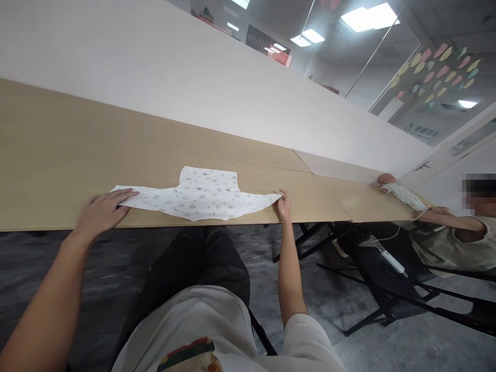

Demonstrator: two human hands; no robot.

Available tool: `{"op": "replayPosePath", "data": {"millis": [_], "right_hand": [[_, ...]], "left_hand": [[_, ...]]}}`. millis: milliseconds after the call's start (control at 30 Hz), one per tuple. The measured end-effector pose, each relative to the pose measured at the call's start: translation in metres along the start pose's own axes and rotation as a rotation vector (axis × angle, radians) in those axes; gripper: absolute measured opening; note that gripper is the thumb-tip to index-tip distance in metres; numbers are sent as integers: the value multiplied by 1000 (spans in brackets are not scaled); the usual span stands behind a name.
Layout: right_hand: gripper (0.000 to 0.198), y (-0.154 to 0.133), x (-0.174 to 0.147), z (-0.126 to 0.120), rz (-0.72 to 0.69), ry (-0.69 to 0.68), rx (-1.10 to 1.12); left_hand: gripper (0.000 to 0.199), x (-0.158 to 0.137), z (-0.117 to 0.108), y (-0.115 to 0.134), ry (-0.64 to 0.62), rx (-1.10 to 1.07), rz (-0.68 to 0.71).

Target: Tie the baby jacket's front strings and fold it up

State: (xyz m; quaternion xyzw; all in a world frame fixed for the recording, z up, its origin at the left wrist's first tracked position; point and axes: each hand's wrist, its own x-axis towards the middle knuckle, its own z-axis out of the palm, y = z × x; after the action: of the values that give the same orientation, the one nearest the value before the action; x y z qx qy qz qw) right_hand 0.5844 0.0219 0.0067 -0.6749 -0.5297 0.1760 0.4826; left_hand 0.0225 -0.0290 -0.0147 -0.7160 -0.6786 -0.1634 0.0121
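A small white baby top (209, 194) with a scattered print lies spread on the wooden table, its body pointing away from me and both sleeves stretched sideways. My left hand (101, 212) rests on the end of the left sleeve, fingers stretched out flat over the cloth. At the other side, my right hand (284, 205) pinches the tip of the right sleeve between thumb and fingers. The neck side of the top lies close to the table's front edge.
The long table (70, 155) runs along a white wall (155, 67). At the far right, another person's arm (453, 219) reaches to a doll (399, 191) in printed clothing. Black folding chairs (383, 279) stand there, with a white power strip (392, 262) on one.
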Motion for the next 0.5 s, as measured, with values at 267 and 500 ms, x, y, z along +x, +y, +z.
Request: {"op": "replayPosePath", "data": {"millis": [267, 500], "right_hand": [[44, 6, 5, 2, 14, 15, 18], [35, 4, 9, 1, -25, -72, -60]], "left_hand": [[69, -3, -3, 5, 6, 32, -8], [66, -2, -3, 7, -31, 33, -24]]}}
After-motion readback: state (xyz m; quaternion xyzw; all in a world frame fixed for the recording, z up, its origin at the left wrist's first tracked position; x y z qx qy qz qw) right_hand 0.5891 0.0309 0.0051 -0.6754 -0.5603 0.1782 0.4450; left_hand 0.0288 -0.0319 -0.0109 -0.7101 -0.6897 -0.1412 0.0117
